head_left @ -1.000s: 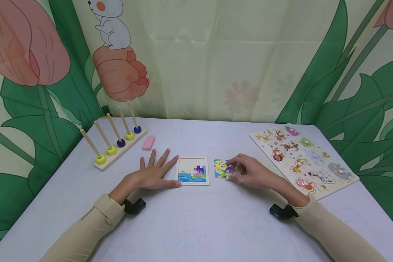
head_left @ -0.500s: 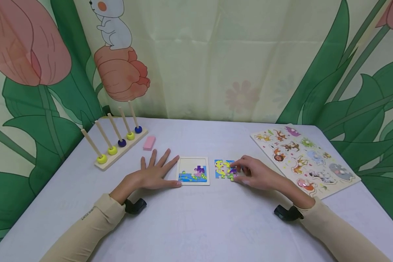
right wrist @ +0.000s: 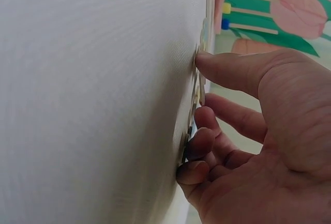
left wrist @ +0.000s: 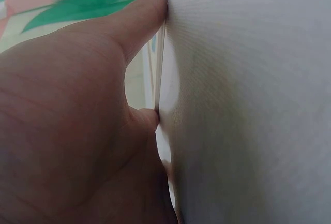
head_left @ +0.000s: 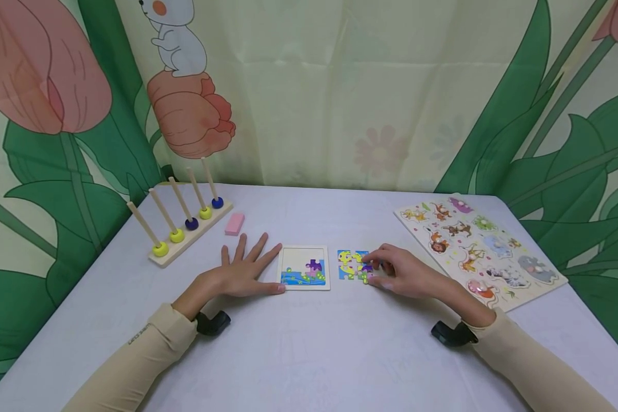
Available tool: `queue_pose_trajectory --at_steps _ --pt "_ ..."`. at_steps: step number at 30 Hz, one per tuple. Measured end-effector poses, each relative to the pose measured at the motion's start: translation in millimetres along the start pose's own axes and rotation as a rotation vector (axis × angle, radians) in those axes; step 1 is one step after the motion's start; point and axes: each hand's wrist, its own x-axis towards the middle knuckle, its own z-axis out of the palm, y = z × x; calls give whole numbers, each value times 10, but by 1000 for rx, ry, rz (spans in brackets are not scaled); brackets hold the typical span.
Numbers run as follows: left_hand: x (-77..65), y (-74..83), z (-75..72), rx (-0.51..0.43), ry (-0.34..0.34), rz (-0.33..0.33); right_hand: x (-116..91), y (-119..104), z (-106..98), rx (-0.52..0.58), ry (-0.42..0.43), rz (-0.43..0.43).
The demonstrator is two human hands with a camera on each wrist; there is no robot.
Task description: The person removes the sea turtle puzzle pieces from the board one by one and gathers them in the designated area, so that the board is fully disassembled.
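Observation:
A small square jigsaw tray (head_left: pixel 297 257) lies flat in the middle of the table, its lower part filled with blue, green and purple pieces. My left hand (head_left: pixel 243 278) rests on the table with fingers spread, thumb and index fingertip against the tray's left edge. To the right of the tray lies a patch of colourful jigsaw pieces (head_left: pixel 345 264). At its right side my right hand (head_left: pixel 405 272) pinches a jigsaw piece (head_left: pixel 365 276) between thumb and index finger. In the right wrist view, the thumb (right wrist: pixel 230 71) touches a thin piece edge while other fingers curl low beside it.
A wooden peg stand (head_left: pixel 191 234) with yellow and blue beads stands at the left. Near it lies a pink block (head_left: pixel 234 224). An animal puzzle board (head_left: pixel 455 243) lies at the right, close beyond my right forearm. A printed curtain (head_left: pixel 309 103) hangs behind the table.
My right hand has shifted slightly right with the pinched jigsaw piece, uncovering more of the patch, then stayed still. My left hand keeps its place at the tray.

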Motion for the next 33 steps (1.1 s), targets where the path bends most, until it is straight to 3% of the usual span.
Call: queue_pose_trajectory --at_steps 22,33 --pt "12 -13 11 8 -6 -3 -10 -7 -15 -7 -31 45" --pt "32 -24 23 14 -5 -8 12 -52 13 -14 6 -3"
